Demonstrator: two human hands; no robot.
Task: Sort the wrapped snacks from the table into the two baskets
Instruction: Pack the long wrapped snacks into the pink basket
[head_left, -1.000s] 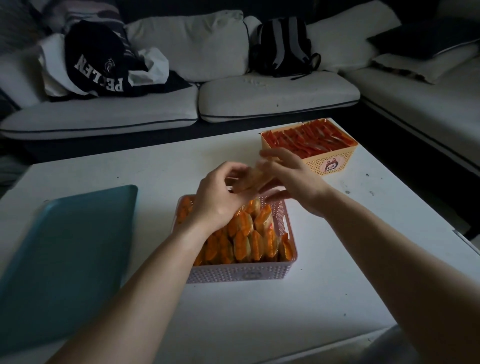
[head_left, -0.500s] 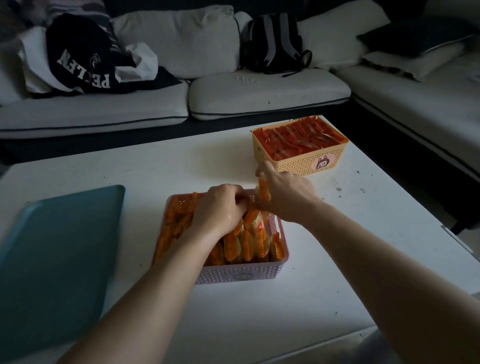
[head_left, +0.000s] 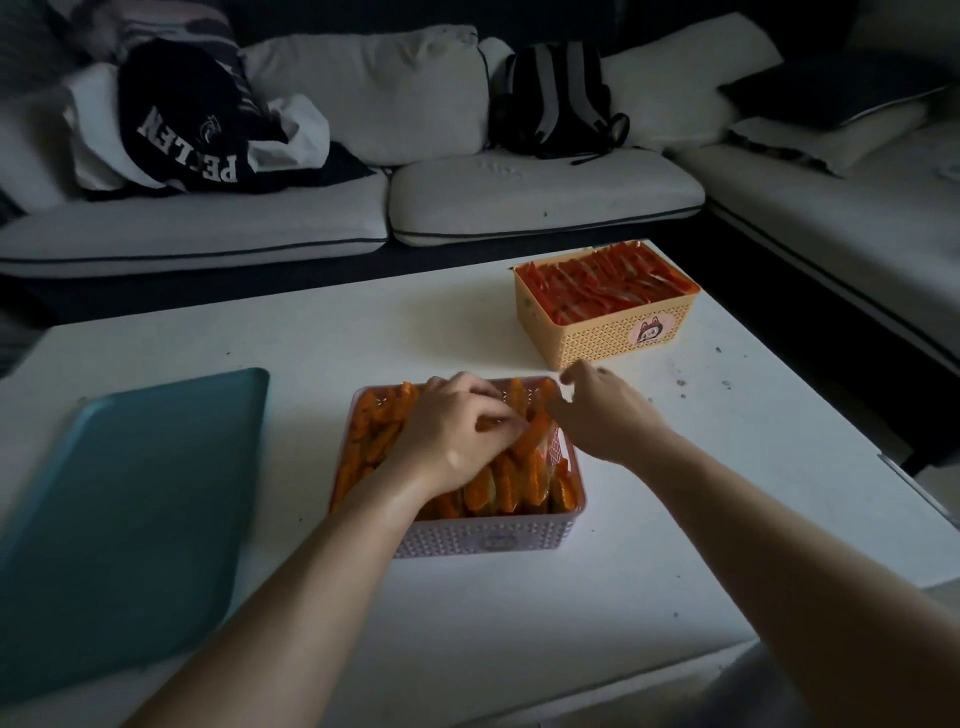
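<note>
A pink basket (head_left: 488, 538) packed with orange wrapped snacks (head_left: 509, 488) stands on the white table (head_left: 519, 623) in front of me. My left hand (head_left: 457, 431) lies over its middle, fingers curled around one orange snack among the others. My right hand (head_left: 602, 410) hovers at the basket's far right corner, thumb lifted, bent fingertips touching the snack tops. A yellow basket (head_left: 597, 338) full of red wrapped snacks (head_left: 608, 283) stands at the table's far right.
A teal tray (head_left: 130, 493) lies on the table's left side. Behind the table runs a white sofa (head_left: 519, 197) with a dark garment (head_left: 187, 119) and a backpack (head_left: 556, 98) on it. The sofa continues along the right.
Both hands came down from above the pink basket, where they held an orange snack together, onto the snacks inside. The right hand has drawn back to the basket's right corner.
</note>
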